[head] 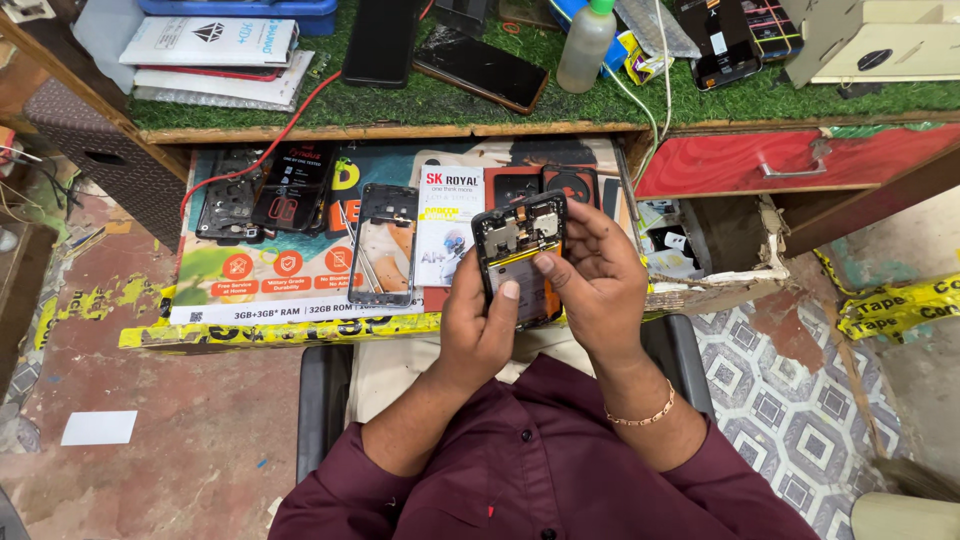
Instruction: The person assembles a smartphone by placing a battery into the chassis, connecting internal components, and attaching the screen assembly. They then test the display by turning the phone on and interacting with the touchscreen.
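Observation:
I hold an opened smartphone [520,240], its back cover off and its circuit boards showing, above a pulled-out drawer. My left hand [480,320] grips its lower left side, thumb on the inner face. My right hand [590,280] wraps the right edge, thumb pressing near the middle of the phone. Both hands touch the phone together. A thin bracelet [640,413] circles my right wrist.
The drawer board [290,290] holds a bare phone frame [384,245], a dark back plate [228,208], a black phone [296,190] and tweezers. The green-turf workbench [420,100] carries phones, a plastic bottle [585,42], boxes and cables. A red drawer [790,160] sits at right.

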